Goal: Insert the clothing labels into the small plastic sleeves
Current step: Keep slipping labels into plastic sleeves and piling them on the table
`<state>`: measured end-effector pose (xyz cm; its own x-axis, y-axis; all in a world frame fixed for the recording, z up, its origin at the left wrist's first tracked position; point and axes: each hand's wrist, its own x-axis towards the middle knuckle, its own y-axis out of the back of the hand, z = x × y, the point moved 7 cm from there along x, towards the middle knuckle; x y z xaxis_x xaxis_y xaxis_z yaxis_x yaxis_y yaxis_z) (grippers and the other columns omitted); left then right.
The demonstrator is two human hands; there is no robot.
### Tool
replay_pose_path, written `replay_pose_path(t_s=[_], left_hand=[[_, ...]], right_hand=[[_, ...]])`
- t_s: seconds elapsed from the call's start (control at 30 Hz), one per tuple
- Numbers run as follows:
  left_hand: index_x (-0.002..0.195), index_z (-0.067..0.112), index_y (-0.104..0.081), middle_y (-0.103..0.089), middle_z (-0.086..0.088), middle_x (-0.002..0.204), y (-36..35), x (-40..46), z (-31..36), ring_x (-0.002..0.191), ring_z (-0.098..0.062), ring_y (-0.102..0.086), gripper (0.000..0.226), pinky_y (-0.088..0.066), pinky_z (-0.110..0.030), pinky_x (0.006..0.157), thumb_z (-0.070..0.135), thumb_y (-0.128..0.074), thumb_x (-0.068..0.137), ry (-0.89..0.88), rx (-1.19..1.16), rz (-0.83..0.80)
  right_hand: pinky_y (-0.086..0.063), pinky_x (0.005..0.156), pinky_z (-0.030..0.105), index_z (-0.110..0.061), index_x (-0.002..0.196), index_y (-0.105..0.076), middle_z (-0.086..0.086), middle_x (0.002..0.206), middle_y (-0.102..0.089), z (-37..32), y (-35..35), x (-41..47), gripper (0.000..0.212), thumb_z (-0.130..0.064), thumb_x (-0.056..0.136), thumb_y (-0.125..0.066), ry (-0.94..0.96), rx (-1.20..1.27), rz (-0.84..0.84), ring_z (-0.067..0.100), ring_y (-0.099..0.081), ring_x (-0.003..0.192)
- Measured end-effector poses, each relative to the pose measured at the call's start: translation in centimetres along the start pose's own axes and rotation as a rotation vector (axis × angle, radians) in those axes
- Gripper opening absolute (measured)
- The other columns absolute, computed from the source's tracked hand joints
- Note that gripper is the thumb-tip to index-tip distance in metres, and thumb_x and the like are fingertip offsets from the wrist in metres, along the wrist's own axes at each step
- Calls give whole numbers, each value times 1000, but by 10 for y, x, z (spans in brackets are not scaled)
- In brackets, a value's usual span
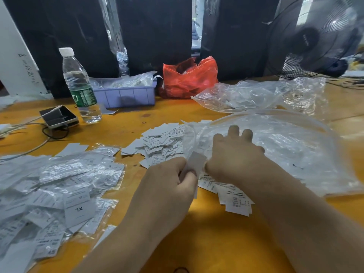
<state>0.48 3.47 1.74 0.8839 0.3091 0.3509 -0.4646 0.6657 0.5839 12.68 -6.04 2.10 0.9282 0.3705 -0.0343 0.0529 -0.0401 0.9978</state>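
Yellow-orange wood of the table is lying nearest us, and our two forearms are reaching out over it. Our left hand is curling its fingers around a white label and pinching it, the label standing up between both hands. Our right hand is lying just beside it, its fingers spread loosely forward over a large clear bag; whether its thumb is touching the label, we cannot tell. Under and just past our right wrist, a few printed labels are lying flat on the wood. To our left, a wide heap of sleeved labels is spreading out, one marked XL on top. Beyond our hands, a loose pile of bare labels is resting against the bag's edge. Farther left, a phone is lying with a cable attached, and a water bottle is standing upright near it. Behind the bottle, a purple tray is sitting beside a red bag, with another clear bag to the right. At the far right, a black fan is standing.
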Motion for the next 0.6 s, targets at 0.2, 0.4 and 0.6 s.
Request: replay_pose_path(t_s=[0.2, 0.4, 0.6], left_hand=[[63, 26, -47, -41, 6, 51, -4, -1, 1, 45, -9, -32, 29, -29, -32, 48, 25, -52, 92, 7, 52, 3], [70, 20, -46, -44, 0, 55, -6, -1, -1, 47, -9, -35, 23, -30, -33, 49, 28, -52, 91, 26, 50, -4], [68, 18, -48, -45, 6, 52, -5, -1, -2, 46, -9, -36, 25, -28, -28, 47, 28, -52, 90, 45, 52, -2]], right_hand=[[-38, 78, 42, -19, 131, -43, 9, 129, -40, -6, -15, 0, 46, -41, 91, -45, 80, 88, -103, 38, -34, 124], [-34, 73, 37, -17, 119, -50, 7, 112, -41, -4, -4, 1, 38, -40, 89, -50, 82, 131, -53, 33, -37, 120], [-36, 59, 29, -20, 68, -41, -1, 74, -45, 9, 16, 3, 25, -34, 86, -52, 40, 226, 43, 26, -52, 85]])
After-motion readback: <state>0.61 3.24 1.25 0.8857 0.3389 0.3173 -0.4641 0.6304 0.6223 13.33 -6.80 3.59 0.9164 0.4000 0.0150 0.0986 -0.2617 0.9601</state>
